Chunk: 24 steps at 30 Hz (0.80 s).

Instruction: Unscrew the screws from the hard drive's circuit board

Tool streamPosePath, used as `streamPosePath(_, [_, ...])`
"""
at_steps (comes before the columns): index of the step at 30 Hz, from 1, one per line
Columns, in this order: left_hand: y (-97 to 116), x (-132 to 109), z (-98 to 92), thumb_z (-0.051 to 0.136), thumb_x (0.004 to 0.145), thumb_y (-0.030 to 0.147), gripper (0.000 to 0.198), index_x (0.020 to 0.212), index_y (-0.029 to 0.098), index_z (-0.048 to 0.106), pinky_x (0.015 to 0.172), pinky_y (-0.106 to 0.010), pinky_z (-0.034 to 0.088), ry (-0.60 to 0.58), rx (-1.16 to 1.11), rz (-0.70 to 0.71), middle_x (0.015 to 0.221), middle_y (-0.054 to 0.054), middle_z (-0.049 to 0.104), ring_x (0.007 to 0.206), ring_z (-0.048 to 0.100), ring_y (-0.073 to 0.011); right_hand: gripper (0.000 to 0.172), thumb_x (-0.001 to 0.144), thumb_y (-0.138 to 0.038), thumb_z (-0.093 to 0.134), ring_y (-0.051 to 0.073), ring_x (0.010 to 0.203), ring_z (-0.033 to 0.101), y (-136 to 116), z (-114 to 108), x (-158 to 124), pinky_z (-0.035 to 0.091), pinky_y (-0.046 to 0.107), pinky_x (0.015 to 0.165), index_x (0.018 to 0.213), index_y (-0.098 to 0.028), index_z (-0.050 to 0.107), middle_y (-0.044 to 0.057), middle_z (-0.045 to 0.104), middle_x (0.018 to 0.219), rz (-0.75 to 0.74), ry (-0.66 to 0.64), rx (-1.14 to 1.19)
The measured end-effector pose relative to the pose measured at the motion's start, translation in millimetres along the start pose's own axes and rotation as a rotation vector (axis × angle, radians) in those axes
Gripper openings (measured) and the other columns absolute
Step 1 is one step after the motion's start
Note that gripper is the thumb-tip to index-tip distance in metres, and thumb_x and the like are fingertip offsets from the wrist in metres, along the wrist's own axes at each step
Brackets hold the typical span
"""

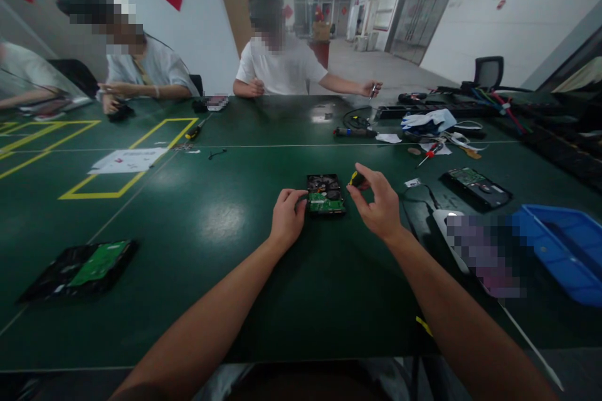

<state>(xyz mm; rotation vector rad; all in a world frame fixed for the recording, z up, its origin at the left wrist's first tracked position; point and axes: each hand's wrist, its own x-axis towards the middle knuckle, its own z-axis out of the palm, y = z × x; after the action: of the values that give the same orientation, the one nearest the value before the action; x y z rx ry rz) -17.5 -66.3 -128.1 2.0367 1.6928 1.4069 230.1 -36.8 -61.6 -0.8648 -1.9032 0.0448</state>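
Observation:
A hard drive (pixel 324 194) lies on the green table in front of me, its green circuit board facing up on the near half. My left hand (pixel 288 216) is at its left edge, with thumb and fingers closed on that side. Just right of the drive, my right hand (pixel 376 200) is raised and pinches a small screwdriver (pixel 356 179) with a black and yellow handle; its shaft is hard to make out. Another hard drive (pixel 477 188) rests farther right, and one more (pixel 82 269) lies at the left near the table's front.
On the right are a blue bin (pixel 559 250), a white device with a cable (pixel 451 241), a red screwdriver (pixel 430 153) and gloves (pixel 427 120). A paper sheet (pixel 126 161) lies left. Across the table sits a person in white (pixel 286 66), another beside them (pixel 150 69).

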Motion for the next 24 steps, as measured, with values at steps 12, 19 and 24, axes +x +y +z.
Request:
streamPosePath(12, [-1,-2,2.4,0.050,0.095,0.007,0.033,0.117,0.021,0.070,0.089,-0.039,0.059,-0.070,0.021,0.008,0.114,-0.009,0.064,0.101,0.066,-0.0215,0.060,0.096,-0.027,0.066,0.025,0.094,0.069,3,2,-2,0.063,0.048,0.086,0.152,-0.036,0.045,0.007,0.066,0.122,0.008,0.035,0.000])
streamPosePath(19, [10,0,0.9,0.055,0.100,0.023,0.021,0.116,0.020,0.068,0.095,-0.039,0.057,-0.111,0.038,-0.039,0.115,-0.009,0.063,0.107,0.064,-0.0224,0.063,0.098,-0.026,0.060,0.027,0.106,0.070,4,3,-3,0.061,0.051,0.096,0.157,-0.033,0.039,0.009,0.063,0.138,0.053,-0.012,0.040])
streamPosePath(24, [14,-1,-0.8,0.060,0.099,0.042,0.033,0.124,0.021,0.066,0.098,-0.043,0.055,-0.175,0.081,-0.050,0.119,-0.011,0.060,0.112,0.063,-0.0254,0.060,0.095,-0.030,0.067,0.027,0.099,0.070,5,2,-2,0.063,0.050,0.088,0.152,-0.034,0.047,0.008,0.067,0.126,0.038,0.035,-0.007])
